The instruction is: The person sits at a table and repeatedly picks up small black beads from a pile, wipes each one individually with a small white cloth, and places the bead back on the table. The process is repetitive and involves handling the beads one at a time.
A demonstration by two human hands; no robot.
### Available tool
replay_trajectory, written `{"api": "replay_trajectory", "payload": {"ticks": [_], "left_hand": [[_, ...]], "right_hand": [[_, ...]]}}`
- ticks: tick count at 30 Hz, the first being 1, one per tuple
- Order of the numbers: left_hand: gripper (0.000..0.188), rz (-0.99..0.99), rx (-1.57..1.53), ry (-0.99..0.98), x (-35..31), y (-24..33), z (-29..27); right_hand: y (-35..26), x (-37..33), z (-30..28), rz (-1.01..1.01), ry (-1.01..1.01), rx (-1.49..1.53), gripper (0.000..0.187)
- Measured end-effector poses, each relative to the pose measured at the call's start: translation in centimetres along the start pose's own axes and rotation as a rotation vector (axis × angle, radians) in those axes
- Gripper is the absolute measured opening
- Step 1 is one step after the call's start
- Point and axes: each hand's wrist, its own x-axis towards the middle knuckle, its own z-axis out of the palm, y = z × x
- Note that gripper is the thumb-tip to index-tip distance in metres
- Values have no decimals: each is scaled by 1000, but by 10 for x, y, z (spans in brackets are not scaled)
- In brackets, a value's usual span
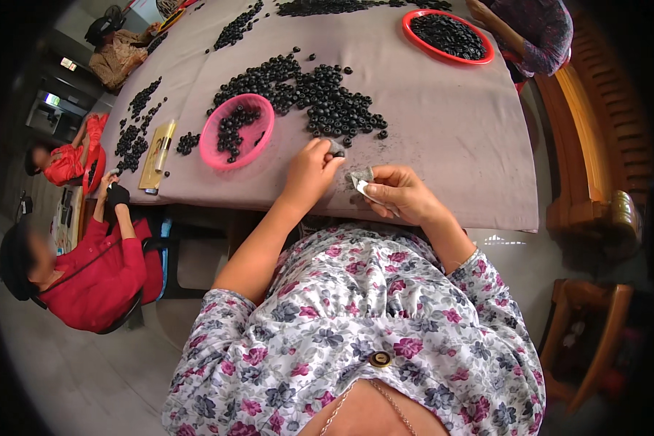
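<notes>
My left hand (309, 176) is closed in a pinch on a small black ring-like piece (338, 153), just in front of the loose pile. Something grey covers a fingertip there. To its right, my right hand (408, 195) is closed on a thin white strip (371, 193), with a grey wrapping at the finger and thumb tips; the strip's exact kind is unclear. Beyond my hands lies a heap of black ring-like pieces (334, 109), some showing a hole. A pink basket (208, 149), left of my left hand, holds more of them. Dark crumbs dot the cloth between and beyond my hands.
A grey-brown cloth covers the table (443, 138). A red tray (408, 33) of black pieces stands far right, near another person. On the left lie a yellowish box (152, 163) and smaller piles. Co-workers sit along the left side. A wooden bench (585, 131) stands right.
</notes>
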Motion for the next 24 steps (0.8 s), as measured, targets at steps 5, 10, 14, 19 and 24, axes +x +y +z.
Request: {"api": "replay_trajectory", "payload": {"ticks": [5,10,14,19,24], "left_hand": [[14,-373,-747,-166,-13,14,-18],[16,-475,-1053,-400,-25,28,-21],[14,-628,-1398,-417,-26,27,-18],[15,-725,-1540,-452,-29,18,-13],[20,-688,-1580,-497,-31,12,-15]], "right_hand": [[3,0,6,-52,123,85,26],[-5,0,10,-58,80,13,34],[-5,-1,8,-53,13,-64,35],[-7,-2,8,-38,1,-62,36],[0,0,2,-41,-22,-31,35]]}}
